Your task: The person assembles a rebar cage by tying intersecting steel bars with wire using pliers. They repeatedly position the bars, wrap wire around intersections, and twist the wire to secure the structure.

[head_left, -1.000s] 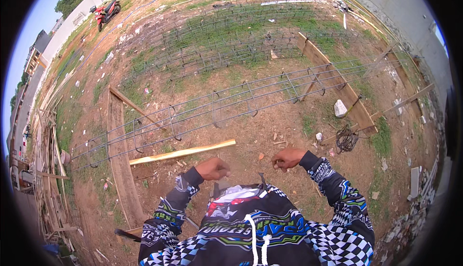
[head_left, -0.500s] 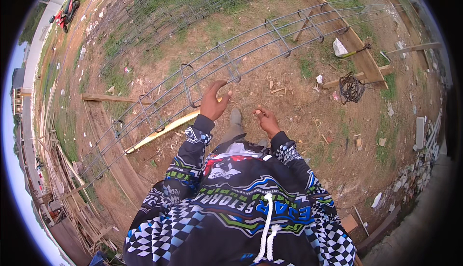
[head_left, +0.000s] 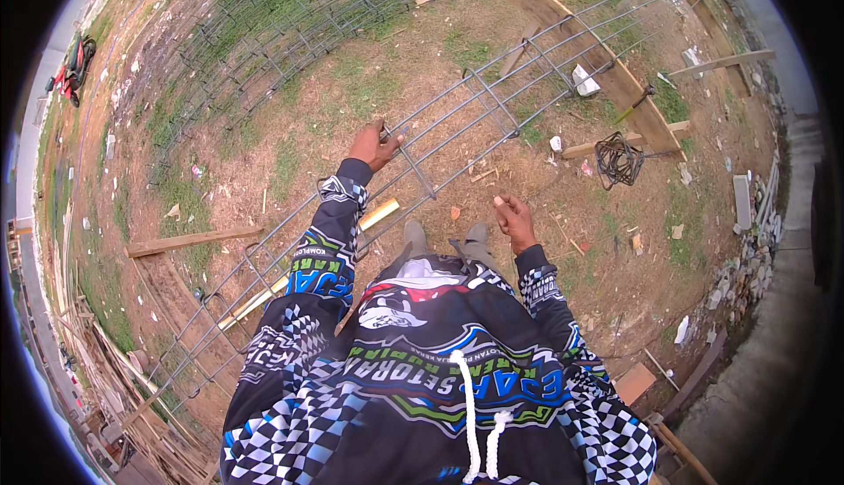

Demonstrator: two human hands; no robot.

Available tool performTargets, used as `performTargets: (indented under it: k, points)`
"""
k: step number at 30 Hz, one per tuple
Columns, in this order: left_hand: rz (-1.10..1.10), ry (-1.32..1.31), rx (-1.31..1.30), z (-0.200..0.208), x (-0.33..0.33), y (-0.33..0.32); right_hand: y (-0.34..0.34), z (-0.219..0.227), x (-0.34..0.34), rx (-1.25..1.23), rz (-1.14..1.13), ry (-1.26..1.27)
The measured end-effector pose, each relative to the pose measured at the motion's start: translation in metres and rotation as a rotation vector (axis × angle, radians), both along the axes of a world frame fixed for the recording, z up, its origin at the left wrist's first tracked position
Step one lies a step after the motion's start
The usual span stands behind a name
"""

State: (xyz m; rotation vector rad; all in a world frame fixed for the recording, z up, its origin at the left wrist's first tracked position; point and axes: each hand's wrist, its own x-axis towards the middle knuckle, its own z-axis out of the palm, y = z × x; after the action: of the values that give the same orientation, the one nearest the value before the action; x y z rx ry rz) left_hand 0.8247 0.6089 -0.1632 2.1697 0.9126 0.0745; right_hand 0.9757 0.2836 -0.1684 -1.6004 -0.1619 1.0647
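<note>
A long rebar cage [head_left: 492, 102], with thin grey bars joined by square stirrups, runs slantwise from lower left to upper right. My left hand [head_left: 376, 146] reaches to its far side. The fingers there are bent around a corner where a stirrup meets a long bar. Nearer my body, my right hand [head_left: 514, 221] hovers apart from the cage above the dirt. Its fingers are curled and the thumb lies against them; whatever they may hold is too small to tell. Beneath the cage lies a pale yellow wooden strip [head_left: 380, 214], partly covered by my left sleeve.
The cage crosses a plank form [head_left: 607, 72] at right and boards [head_left: 189, 240] at left. A hammer [head_left: 635, 105], a white lump [head_left: 585, 80] and a coil of dark wire [head_left: 618, 161] are at right. More rebar cages [head_left: 290, 36] lie beyond. My boots [head_left: 417, 234] stand close to the cage.
My left hand has moved from the cage's near part to its far bar and closed there. The cage appears turned, its stirrups lying differently. My right hand has shifted slightly right; the view has shifted too.
</note>
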Motion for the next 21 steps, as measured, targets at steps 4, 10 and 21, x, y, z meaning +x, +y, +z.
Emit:
performTargets:
  k: [4,10,21]
  points:
    - [0.025,0.007,-0.058,0.000,-0.004,0.003,0.016,-0.021,0.025,-0.092,-0.210,-0.064]
    - [0.676,-0.354,0.627,0.064,-0.070,-0.058,0.077,-0.010,0.061,0.069,-0.064,0.084]
    - [1.140,-0.032,0.458,0.022,-0.155,-0.133,0.082,-0.045,0.095,0.101,0.230,0.188]
